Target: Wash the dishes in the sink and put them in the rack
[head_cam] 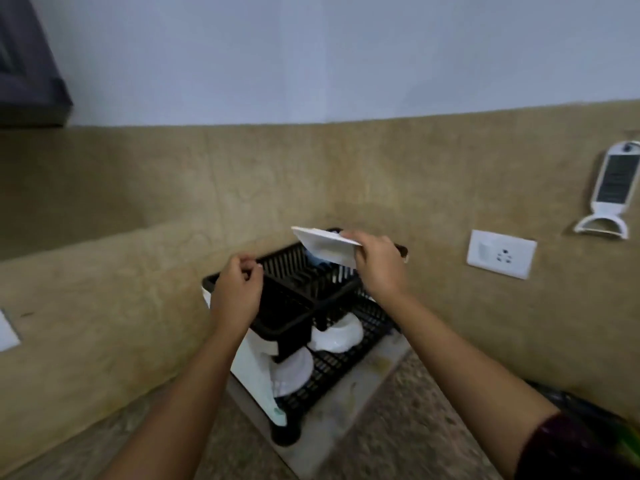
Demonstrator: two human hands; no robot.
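Note:
A black two-tier dish rack stands on the counter against the tan wall. My right hand grips a white square plate by its right edge and holds it tilted above the slotted upper tier. My left hand hovers at the rack's left rim with its fingers loosely curled and nothing in them. On the lower tier lie a white bowl and a white plate. The sink is out of view.
A white wall socket sits to the right of the rack. A white holder hangs higher on the right wall. The speckled counter spreads in front of the rack. A dark cabinet corner shows at top left.

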